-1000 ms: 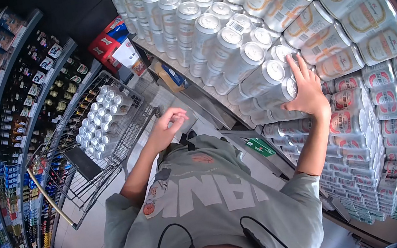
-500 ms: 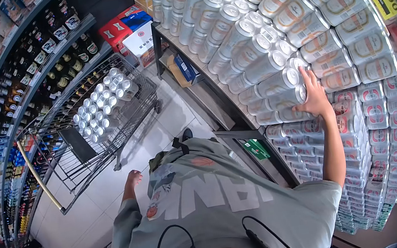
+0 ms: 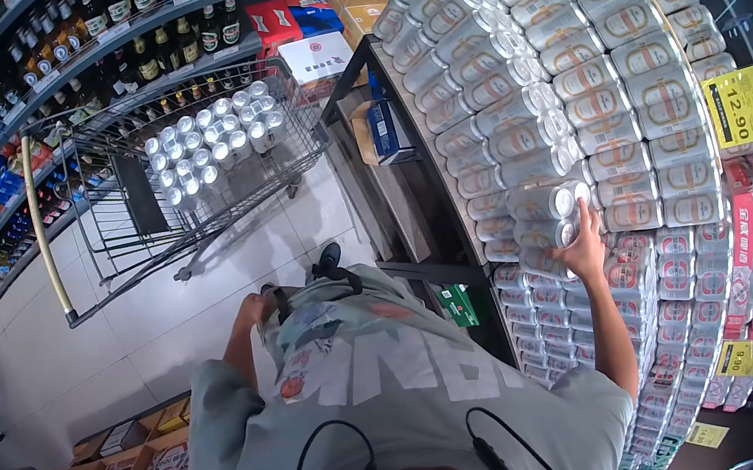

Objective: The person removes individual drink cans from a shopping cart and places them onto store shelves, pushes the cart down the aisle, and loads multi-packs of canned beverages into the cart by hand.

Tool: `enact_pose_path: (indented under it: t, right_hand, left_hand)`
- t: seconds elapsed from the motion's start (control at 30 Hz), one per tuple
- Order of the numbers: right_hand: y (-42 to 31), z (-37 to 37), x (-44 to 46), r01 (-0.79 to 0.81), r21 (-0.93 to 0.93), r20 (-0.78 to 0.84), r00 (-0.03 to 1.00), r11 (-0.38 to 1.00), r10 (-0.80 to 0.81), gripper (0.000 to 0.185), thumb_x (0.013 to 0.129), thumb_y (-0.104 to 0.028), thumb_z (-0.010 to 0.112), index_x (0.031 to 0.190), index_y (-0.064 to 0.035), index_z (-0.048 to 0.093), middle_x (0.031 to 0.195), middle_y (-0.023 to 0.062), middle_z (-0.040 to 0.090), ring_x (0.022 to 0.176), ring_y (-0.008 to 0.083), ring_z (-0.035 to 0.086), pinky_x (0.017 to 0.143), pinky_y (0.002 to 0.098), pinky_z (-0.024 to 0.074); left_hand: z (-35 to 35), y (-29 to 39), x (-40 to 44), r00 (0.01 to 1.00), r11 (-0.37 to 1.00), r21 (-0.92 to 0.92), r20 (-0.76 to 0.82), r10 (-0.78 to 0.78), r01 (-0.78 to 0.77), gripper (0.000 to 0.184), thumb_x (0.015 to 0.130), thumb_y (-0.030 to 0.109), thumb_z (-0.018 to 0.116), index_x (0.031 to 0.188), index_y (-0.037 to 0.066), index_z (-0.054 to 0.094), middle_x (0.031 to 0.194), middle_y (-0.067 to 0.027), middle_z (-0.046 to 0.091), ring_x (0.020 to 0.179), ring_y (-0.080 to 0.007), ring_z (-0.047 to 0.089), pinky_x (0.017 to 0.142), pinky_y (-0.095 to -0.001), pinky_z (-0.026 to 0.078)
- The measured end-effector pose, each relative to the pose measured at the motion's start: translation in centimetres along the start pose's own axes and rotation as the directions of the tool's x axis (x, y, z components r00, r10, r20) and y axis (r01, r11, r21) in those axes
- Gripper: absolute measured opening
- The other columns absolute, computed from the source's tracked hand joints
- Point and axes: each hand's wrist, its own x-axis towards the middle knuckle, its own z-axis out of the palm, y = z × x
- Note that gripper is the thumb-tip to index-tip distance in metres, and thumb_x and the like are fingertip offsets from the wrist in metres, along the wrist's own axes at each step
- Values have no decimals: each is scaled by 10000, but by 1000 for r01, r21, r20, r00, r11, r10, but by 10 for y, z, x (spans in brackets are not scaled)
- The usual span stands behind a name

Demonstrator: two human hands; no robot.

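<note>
My right hand [image 3: 582, 246] is closed on the near end of a shrink-wrapped pack of white-and-gold beer cans [image 3: 545, 203]. Its fingers lie along the can tops and the thumb is at the lower side. This pack is at the near edge of a tall stack of matching beer packs [image 3: 607, 109]. My left hand [image 3: 253, 310] hangs low by my waist, away from the shelves. Its fingers are small and partly hidden, so I cannot tell how they are held.
A shopping cart [image 3: 142, 185] stands on the left, holding packs of silver-topped cans [image 3: 217, 140]. Bottle shelves [image 3: 113, 37] run behind it. Red-marked can packs [image 3: 629, 273] are stacked beside the white ones. Cardboard boxes [image 3: 315, 58] stand at the far end; a dark display frame [image 3: 429, 161] borders the aisle.
The view has turned, showing more of the can stack's right side and the cart farther up. My right hand has shifted lower on the cans and closed from a spread pose.
</note>
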Motion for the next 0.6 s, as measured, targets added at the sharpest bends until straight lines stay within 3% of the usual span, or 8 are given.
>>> enact_pose_path:
  t: [0.03,0.1,0.2,0.3,0.5,0.6]
  right_hand:
    - [0,1,-2,9,6,14,1000,1000,-9,1268,428,-277,894,1501,-211,221,1450,260,326,1201,441,513,958,513,448]
    - [-8,-2,-9,5,40,55,998,999,-7,1265,434,-276,895,1502,-216,218,1457,264,320,1207,441,511,961,510,446]
    - [-22,-5,-22,27,96,81,996,995,-35,1253,441,-279,895,1499,-212,228,1463,236,327,1226,417,500,962,500,448]
    - [-32,-3,-39,57,154,72,995,986,-69,1221,447,-281,893,1486,-179,260,1435,195,367,1225,389,495,957,489,456]
    - [-86,0,-66,170,249,232,946,953,-229,1183,448,-276,895,1463,-151,301,1365,148,437,1188,362,529,949,459,469]
    - [-112,17,-71,281,252,310,883,926,-352,1165,448,-280,897,1450,-152,317,1352,135,449,1171,363,541,946,442,473]
  left_hand:
    - [-5,-24,3,996,995,89,76,-47,40,234,888,241,509,1001,49,581,744,-62,636,588,-181,585,484,-337,441]
    - [-12,-33,-32,946,947,-13,-46,-322,322,261,918,281,506,1083,104,602,904,-59,680,737,-196,612,657,-399,491]
    - [-33,-53,-54,917,926,-128,-145,-371,355,240,913,277,490,1027,86,583,814,-55,650,662,-177,601,542,-361,457]
    - [-52,-68,-50,907,899,-251,-133,-399,359,282,940,279,455,1145,123,568,928,-70,658,673,-189,579,600,-385,453]
    - [-53,-46,-62,953,891,-444,-214,-212,99,251,917,228,518,1088,56,578,871,-86,657,677,-178,573,546,-319,446]
    - [-50,-34,-82,968,907,-419,-206,-145,47,250,916,222,525,1077,39,581,876,-92,660,690,-187,587,547,-310,455]
